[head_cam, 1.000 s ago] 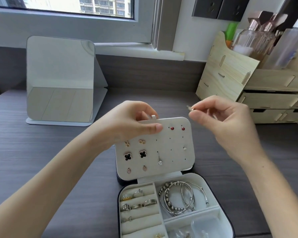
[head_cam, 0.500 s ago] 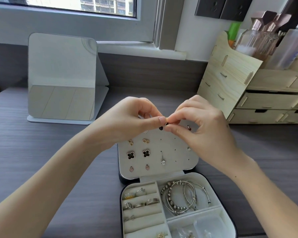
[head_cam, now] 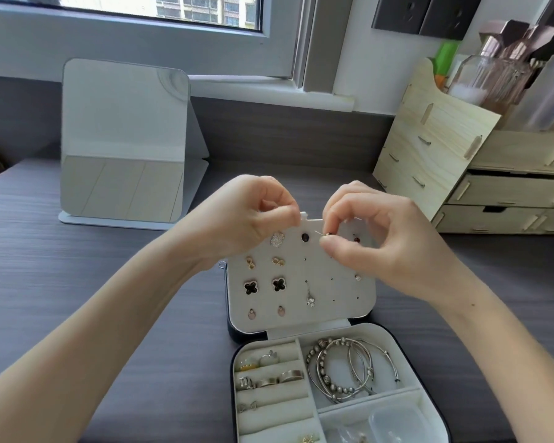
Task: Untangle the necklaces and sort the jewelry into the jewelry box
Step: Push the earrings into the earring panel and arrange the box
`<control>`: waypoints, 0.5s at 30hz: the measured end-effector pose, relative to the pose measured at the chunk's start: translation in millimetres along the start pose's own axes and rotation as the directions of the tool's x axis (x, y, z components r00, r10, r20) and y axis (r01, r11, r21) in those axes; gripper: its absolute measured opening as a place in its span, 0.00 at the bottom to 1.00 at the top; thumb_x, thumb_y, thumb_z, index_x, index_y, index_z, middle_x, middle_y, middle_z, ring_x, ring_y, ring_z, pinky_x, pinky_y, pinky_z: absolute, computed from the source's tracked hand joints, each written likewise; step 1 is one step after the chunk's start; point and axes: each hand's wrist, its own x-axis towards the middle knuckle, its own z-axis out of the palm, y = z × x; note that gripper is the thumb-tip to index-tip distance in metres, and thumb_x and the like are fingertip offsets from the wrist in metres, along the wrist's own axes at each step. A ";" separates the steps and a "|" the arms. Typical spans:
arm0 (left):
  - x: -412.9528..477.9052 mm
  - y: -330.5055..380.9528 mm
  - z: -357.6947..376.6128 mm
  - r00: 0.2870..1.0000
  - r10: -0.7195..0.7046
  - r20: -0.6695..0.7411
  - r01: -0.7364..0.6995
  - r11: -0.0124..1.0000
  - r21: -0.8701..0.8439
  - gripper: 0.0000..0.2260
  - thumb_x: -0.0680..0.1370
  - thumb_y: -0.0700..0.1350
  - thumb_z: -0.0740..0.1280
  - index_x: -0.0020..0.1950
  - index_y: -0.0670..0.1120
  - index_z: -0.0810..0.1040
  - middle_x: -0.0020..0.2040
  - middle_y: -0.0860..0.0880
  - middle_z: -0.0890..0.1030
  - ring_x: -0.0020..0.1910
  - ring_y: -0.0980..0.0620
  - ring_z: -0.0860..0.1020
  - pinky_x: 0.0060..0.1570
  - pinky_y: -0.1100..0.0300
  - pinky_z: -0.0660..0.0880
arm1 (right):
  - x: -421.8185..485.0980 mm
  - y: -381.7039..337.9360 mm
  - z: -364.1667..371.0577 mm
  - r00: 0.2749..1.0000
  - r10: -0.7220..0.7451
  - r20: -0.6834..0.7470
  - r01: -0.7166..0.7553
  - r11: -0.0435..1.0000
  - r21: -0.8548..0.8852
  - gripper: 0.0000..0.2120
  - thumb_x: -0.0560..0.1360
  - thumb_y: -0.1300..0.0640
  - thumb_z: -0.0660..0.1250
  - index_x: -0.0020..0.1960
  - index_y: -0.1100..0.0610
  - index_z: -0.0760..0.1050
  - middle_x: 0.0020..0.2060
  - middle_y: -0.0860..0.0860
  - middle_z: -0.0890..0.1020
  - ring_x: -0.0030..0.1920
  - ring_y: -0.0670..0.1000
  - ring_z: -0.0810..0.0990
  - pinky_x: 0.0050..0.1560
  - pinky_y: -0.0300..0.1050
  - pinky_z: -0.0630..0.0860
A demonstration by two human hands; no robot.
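**Head view – mounting a stud on the panel.** The jewelry box lies open on the desk, near edge twd. the person. Its earring panel stands tilted up behind the tray. L hand has its fingers curled over the panel's top edge by the small tab and steadies it. R hand pinches a small gold stud between thumb and forefinger, just in front of the panel's top row.

Key relation – the stud's post runs roughly sideways, with its tip pointing left twd. the L hand, i.e. along the panel face and not into it. Free holes sit just below the stud and beside the dark stud. The R hand is nearer and carries the piece, so the post prob. needs turning twd. the panel before it is pushed in.

Tray: bracelets in the upper-right compartment, rings in the left slots.

Cf. 0.5 s ago: the fingertips met at top centre, and now the hands are apart. A pavé earring shows at the panel's top left. At 1.0 s ago the R hand was off to the right of the panel.
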 end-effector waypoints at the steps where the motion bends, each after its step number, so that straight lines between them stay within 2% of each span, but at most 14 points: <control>1: -0.5 0.2 -1.6 1.000 -0.010 0.007 0.010 1.000 -0.027 0.07 0.68 0.52 0.68 0.33 0.51 0.79 0.42 0.44 0.80 0.36 0.47 0.77 0.38 0.53 0.73 | -1.9 -0.1 -2.7 1.000 0.011 0.005 -0.011 1.000 0.008 0.05 0.68 0.55 0.68 0.36 0.55 0.76 0.37 0.47 0.77 0.44 0.49 0.75 0.48 0.36 0.69; 3: -2.0 1.8 -3.8 0.998 -0.012 0.062 0.017 0.997 -0.076 0.07 0.69 0.53 0.70 0.35 0.51 0.79 0.44 0.39 0.80 0.41 0.37 0.79 0.40 0.48 0.74 | -5.7 2.2 -6.5 1.000 -0.004 0.000 0.004 0.996 -0.086 0.06 0.68 0.52 0.68 0.36 0.54 0.77 0.38 0.45 0.77 0.46 0.49 0.75 0.50 0.36 0.68; 4: -2.5 2.8 -4.1 0.996 -0.013 0.085 0.020 0.996 -0.087 0.08 0.71 0.53 0.71 0.36 0.51 0.80 0.44 0.39 0.81 0.43 0.36 0.79 0.41 0.46 0.76 | -7.5 4.3 -6.8 1.000 -0.020 -0.010 0.018 0.984 -0.178 0.07 0.68 0.50 0.68 0.37 0.53 0.77 0.38 0.44 0.77 0.47 0.47 0.74 0.51 0.38 0.68; 6: -2.8 3.9 -3.3 0.996 -0.018 0.086 0.026 0.995 -0.093 0.07 0.73 0.51 0.70 0.37 0.50 0.80 0.40 0.42 0.83 0.42 0.39 0.81 0.39 0.49 0.77 | -10.2 8.2 -5.1 0.997 -0.063 -0.038 0.044 0.923 -0.383 0.09 0.69 0.47 0.66 0.37 0.51 0.78 0.39 0.43 0.76 0.46 0.47 0.72 0.50 0.45 0.66; 8: -2.3 3.8 -2.4 0.998 -0.035 0.045 0.040 0.993 -0.107 0.06 0.74 0.49 0.69 0.40 0.48 0.82 0.39 0.45 0.84 0.38 0.43 0.82 0.37 0.53 0.77 | -10.7 9.3 -3.6 0.993 -0.100 -0.061 0.053 0.849 -0.525 0.11 0.69 0.45 0.65 0.36 0.51 0.79 0.39 0.43 0.75 0.45 0.48 0.70 0.47 0.47 0.62; 11: -3.2 2.7 -1.4 0.999 -0.054 0.004 0.054 0.988 -0.145 0.05 0.74 0.47 0.70 0.41 0.47 0.83 0.38 0.47 0.84 0.36 0.49 0.81 0.37 0.55 0.77 | -8.6 6.3 -2.2 0.992 -0.109 -0.063 0.051 0.803 -0.594 0.12 0.69 0.44 0.64 0.36 0.51 0.78 0.39 0.43 0.73 0.44 0.48 0.69 0.46 0.48 0.60; 15: -4.4 3.0 -0.6 0.998 -0.067 -0.017 0.062 0.978 -0.199 0.05 0.74 0.45 0.69 0.41 0.45 0.82 0.40 0.50 0.85 0.38 0.52 0.81 0.38 0.56 0.77 | -5.4 2.4 -0.7 0.994 -0.098 -0.056 0.043 0.787 -0.615 0.12 0.69 0.44 0.63 0.35 0.51 0.79 0.39 0.43 0.72 0.43 0.48 0.69 0.46 0.48 0.60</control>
